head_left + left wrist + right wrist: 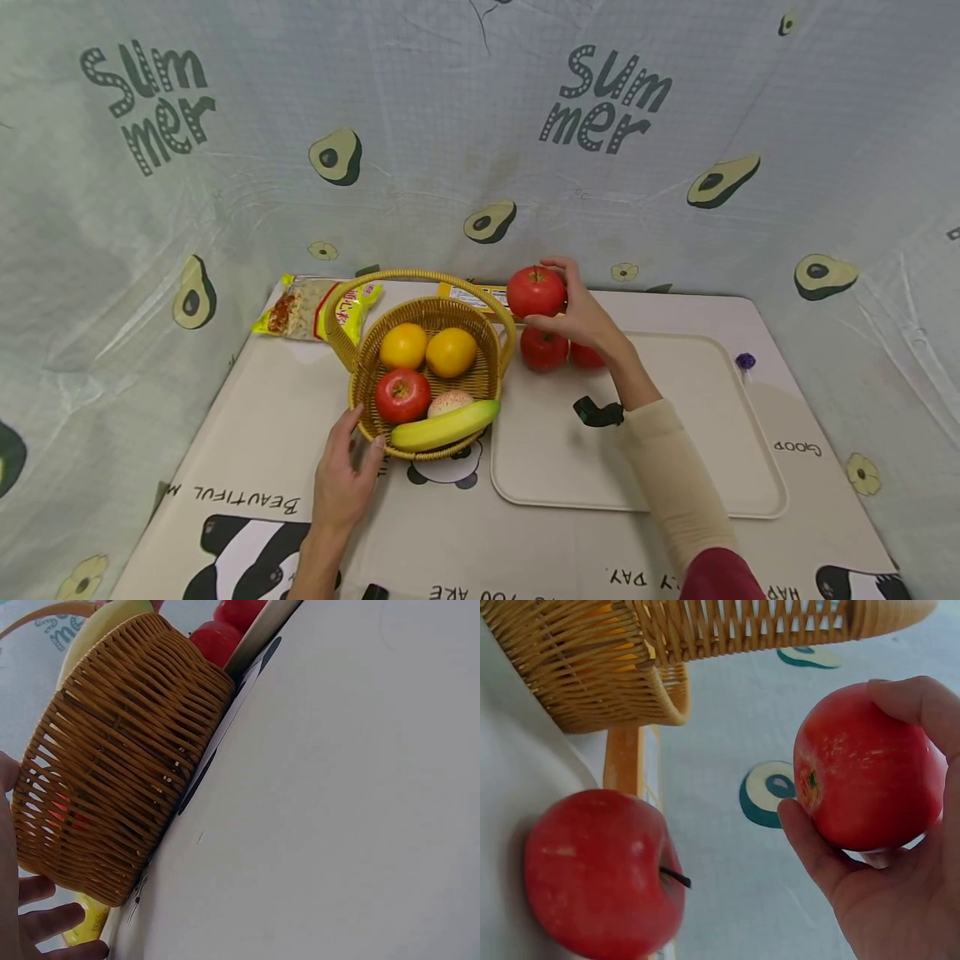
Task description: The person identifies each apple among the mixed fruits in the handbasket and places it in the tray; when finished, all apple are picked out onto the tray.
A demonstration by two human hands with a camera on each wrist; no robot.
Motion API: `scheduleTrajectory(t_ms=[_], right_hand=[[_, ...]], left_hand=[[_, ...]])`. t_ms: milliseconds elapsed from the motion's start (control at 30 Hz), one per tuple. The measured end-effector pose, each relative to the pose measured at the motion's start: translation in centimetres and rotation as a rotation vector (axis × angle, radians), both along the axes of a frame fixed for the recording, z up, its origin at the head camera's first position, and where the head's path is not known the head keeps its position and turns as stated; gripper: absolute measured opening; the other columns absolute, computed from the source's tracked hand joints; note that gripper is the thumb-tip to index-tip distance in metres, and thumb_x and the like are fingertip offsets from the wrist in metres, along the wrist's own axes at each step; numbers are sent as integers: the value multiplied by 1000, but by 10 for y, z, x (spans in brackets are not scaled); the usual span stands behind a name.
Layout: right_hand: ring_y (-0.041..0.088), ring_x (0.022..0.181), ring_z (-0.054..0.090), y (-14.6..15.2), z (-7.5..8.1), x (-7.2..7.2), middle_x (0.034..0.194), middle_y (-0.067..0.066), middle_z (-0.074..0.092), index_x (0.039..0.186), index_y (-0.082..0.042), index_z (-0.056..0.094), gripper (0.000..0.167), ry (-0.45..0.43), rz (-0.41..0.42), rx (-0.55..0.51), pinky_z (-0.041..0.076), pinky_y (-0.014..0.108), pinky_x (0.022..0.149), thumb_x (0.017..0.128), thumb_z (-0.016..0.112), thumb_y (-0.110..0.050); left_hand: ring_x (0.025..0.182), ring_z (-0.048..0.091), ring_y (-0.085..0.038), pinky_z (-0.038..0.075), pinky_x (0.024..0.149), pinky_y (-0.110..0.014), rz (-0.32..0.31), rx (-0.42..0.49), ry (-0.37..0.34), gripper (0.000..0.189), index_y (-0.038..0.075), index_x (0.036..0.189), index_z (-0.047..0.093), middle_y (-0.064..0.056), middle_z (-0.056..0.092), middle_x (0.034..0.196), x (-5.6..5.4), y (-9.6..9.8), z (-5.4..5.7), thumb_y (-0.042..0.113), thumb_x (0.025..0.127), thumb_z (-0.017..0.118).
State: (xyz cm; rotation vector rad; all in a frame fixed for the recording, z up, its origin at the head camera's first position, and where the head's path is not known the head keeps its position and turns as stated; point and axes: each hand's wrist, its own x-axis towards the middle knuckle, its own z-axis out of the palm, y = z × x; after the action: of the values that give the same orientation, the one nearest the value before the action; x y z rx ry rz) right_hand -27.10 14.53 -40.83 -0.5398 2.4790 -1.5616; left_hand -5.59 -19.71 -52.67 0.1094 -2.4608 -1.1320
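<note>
I stand at a small enclosed booth: a pale sheet, printed with avocados and 2 times the word "Summer", surrounds the desk on 3 sides. Whether it belongs to a home or a lab, I cannot tell.

Snack packet, one: yellow and part clear, lying well beyond the left hand. Box, one: yellow, a white printed panel, partly hidden from me, just left of the right hand. Purple-headed item, one: small, on a pale stick, well to the right of the right hand. Hanging sheet: pale, beyond both hands, printed with avocado halves, flowers and "SUMMER". Table cover: pale, beneath both hands; panda print and "BEAUTIFUL" left of the left hand.
</note>
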Motion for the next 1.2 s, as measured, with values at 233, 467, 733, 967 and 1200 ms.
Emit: scheduleTrajectory(t_ms=[233, 467, 733, 967, 1200], right_hand=[[33, 136, 46, 20, 5, 13, 153, 8, 41, 156, -25, 25, 93, 16, -49, 45, 43, 61, 112, 81, 80, -27], [35, 137, 45, 44, 5, 24, 152, 12, 42, 156, -21, 26, 94, 32, -108, 30, 44, 61, 110, 81, 82, -24], [36, 138, 43, 74, 2, 40, 154, 13, 39, 156, -18, 26, 91, 52, -190, -9, 45, 63, 109, 83, 80, -20], [30, 138, 42, 99, -1, 49, 155, 9, 38, 155, -20, 28, 91, 32, -299, 33, 47, 58, 109, 82, 82, -28], [35, 140, 38, 122, -14, 53, 158, 13, 33, 157, -16, 22, 95, 14, -373, 81, 45, 61, 109, 83, 81, -28]], left_hand=[[133, 52, -33, 51, 99, -55, -5, 8, 0, 57, 10, 147, 47, -14, 51, 148, 0, 0, 0, 15, 94, 66], [135, 51, -33, 50, 100, -53, -8, 12, -16, 57, 9, 148, 46, -14, 50, 150, 0, 0, 1, 16, 95, 65], [135, 51, -33, 49, 100, -53, -13, 7, -17, 57, 9, 149, 45, -14, 50, 150, 0, 1, 2, 16, 96, 64], [135, 51, -32, 50, 102, -53, -1, 6, -31, 57, 9, 149, 45, -13, 50, 150, 0, 2, 2, 18, 96, 64], [137, 50, -29, 51, 103, -51, 8, 4, -49, 56, 10, 149, 45, -12, 50, 150, 0, 2, 2, 20, 96, 63]])
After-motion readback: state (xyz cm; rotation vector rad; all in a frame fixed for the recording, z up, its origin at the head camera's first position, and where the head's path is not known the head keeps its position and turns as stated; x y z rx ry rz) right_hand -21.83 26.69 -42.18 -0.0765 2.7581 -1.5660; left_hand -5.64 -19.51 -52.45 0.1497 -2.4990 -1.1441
